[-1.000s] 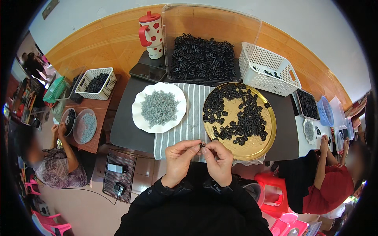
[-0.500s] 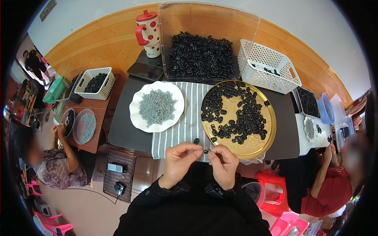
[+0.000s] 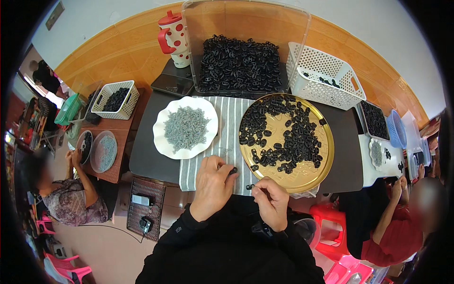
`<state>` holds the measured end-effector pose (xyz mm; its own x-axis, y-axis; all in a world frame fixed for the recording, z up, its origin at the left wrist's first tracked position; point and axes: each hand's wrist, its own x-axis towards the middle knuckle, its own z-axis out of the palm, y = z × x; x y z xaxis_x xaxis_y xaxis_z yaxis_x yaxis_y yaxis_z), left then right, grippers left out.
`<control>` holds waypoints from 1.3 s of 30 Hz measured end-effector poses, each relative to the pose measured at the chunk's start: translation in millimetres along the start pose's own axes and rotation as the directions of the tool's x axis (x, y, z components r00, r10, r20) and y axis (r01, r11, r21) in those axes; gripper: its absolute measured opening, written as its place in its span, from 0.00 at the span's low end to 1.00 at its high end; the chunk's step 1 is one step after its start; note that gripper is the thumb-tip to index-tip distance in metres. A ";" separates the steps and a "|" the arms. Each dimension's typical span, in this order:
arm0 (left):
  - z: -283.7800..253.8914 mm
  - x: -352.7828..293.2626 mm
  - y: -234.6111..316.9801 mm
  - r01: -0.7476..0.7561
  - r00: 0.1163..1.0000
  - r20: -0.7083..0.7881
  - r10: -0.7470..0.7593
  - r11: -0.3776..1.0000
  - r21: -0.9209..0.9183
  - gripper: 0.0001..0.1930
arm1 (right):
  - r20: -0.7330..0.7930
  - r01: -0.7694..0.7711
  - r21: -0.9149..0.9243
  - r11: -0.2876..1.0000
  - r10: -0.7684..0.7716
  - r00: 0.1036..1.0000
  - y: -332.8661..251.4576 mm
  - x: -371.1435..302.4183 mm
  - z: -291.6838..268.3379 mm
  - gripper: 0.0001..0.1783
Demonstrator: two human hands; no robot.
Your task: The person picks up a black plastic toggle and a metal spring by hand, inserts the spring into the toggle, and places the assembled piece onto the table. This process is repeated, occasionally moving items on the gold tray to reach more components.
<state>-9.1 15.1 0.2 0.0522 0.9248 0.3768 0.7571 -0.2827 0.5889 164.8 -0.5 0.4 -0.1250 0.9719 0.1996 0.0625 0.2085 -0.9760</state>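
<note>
My left hand (image 3: 213,185) reaches over the striped cloth (image 3: 188,176), thumb and fingers closed at a small black oval plastic piece (image 3: 233,170). To its right, my right hand (image 3: 271,201) pinches another small black plastic piece with holes (image 3: 249,187) between thumb and forefinger, near the table's front edge. Ahead of the left hand is a white scalloped plate (image 3: 160,142) heaped with grey screws (image 3: 186,128). A round gold tray (image 3: 295,181) scattered with black plastic pieces (image 3: 302,142) lies ahead of the right hand. A few loose screws (image 3: 226,149) lie on the cloth.
A clear bin (image 3: 246,28) full of black pieces stands at the back. Beside it are a red-dotted tumbler (image 3: 176,40), a dark phone-like slab (image 3: 172,85) and a white perforated basket (image 3: 326,75). Co-workers sit at left (image 3: 75,201) and right (image 3: 392,225).
My hands have come apart. The left moved forward and closed at the black piece lying on the cloth; the right stays low, still pinching its piece. The view has shifted slightly.
</note>
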 end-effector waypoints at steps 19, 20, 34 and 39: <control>5.7 -5.3 -16.1 0.064 0.997 -0.015 -0.077 0.911 -0.408 0.07 | 0.044 -0.083 -0.015 0.996 0.084 0.996 2.9 -0.8 12.7 0.03; 5.8 -8.3 -16.3 0.196 0.978 0.068 -0.200 0.745 -0.638 0.06 | 0.043 -0.083 -0.006 0.997 0.083 0.996 2.2 -1.5 13.7 0.03; -0.7 -12.1 -12.9 0.400 0.880 0.375 -0.291 0.032 -0.916 0.08 | 0.038 -0.105 0.035 0.994 0.103 0.994 0.8 4.4 19.0 0.03; 2.5 -13.0 -13.3 0.379 0.892 0.351 -0.286 0.045 -0.924 0.08 | 0.052 -0.160 0.080 0.984 0.156 0.986 2.8 4.6 17.5 0.03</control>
<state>-18.2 7.5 -14.3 0.0587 0.9948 -0.0836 -0.5483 0.1021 0.8300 147.1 2.6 -2.9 -0.1650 0.9855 0.0402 0.0018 0.0411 -0.9992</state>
